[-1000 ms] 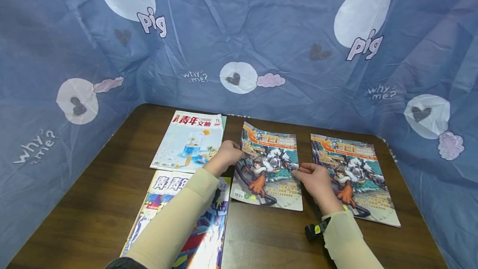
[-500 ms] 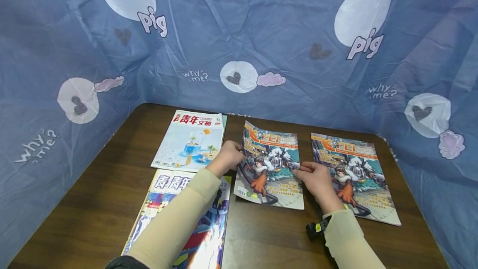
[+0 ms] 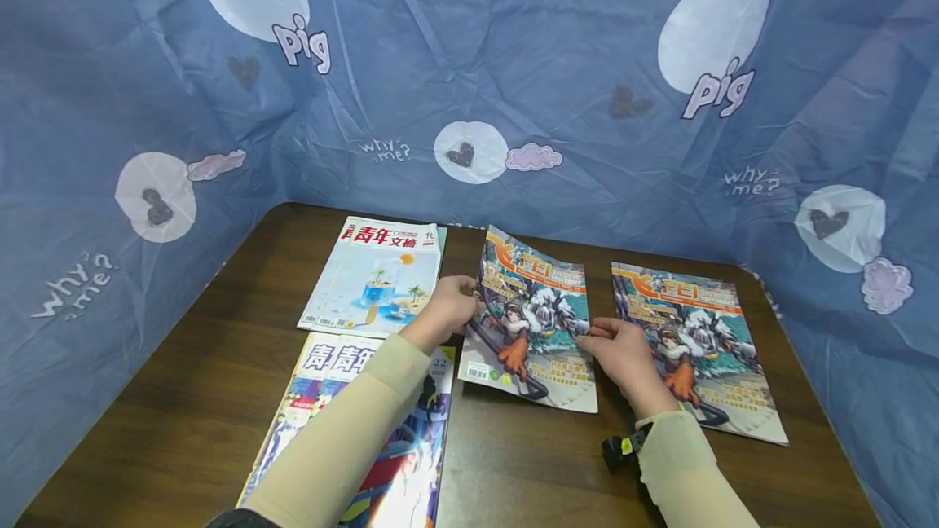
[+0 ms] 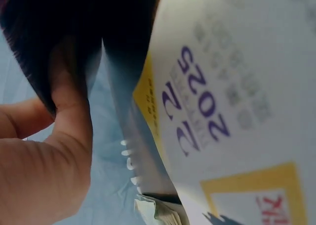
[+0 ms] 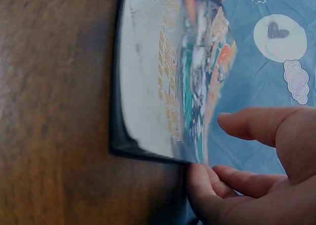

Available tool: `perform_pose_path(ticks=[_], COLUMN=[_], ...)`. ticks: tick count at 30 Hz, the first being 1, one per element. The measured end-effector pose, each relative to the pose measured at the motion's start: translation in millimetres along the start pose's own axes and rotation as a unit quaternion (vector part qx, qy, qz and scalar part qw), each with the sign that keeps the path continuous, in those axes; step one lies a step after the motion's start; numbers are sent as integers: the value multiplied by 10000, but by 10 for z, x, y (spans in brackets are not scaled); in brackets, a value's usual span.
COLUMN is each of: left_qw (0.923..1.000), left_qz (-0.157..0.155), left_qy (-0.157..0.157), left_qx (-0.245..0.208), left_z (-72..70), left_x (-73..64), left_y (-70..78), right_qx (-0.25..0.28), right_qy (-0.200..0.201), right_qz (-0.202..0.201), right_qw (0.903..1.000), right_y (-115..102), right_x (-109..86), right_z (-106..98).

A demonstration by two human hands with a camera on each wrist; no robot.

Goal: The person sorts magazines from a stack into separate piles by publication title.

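In the head view, the middle comic-style magazine (image 3: pixel 531 324) is tilted, its left side raised off the table and its upper left corner bent up. My left hand (image 3: pixel 449 306) pinches the left edge, and the left wrist view shows fingers partly hidden by the dark pages. At the right edge, my right hand (image 3: pixel 623 357) holds on with bent fingers (image 5: pixel 200 178). Its thumb stands just clear of the cover in the right wrist view. A matching magazine (image 3: pixel 697 349) lies flat, partly behind the right hand.
White-covered magazines (image 3: pixel 377 275) lie overlapped at the back left. Nearer are purple-and-white magazines (image 3: pixel 433 422) under my left forearm, one marked 22 and 2025. All rest on a brown wooden table (image 3: pixel 528 471), with printed blue cloth (image 3: pixel 587 39) around its back and sides.
The left side of the middle magazine has risen, its upper left corner moving up and a little to the right. Both hands have kept nearly the same positions.
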State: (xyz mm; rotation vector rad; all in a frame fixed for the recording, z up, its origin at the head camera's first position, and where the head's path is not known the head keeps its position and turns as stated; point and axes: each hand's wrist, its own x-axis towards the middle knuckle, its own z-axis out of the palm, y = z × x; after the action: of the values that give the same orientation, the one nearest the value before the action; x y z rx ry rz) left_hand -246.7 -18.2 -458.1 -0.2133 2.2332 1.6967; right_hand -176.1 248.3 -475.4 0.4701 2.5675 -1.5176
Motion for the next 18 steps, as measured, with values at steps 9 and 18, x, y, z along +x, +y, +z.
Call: perform_pose_path(ticks=[9, 18], left_qw=[9961, 9867], left_qz=[5, 244], left_qy=[-407, -709], left_qx=[-783, -1440], left_z=[-23, 53], left_x=[-90, -162], left_y=[60, 126], right_qx=[-57, 452], right_qy=[-273, -278], right_qz=[3, 22], right_qw=[9996, 9986], right_y=[17, 5], right_x=[-34, -87], right_z=[-123, -306])
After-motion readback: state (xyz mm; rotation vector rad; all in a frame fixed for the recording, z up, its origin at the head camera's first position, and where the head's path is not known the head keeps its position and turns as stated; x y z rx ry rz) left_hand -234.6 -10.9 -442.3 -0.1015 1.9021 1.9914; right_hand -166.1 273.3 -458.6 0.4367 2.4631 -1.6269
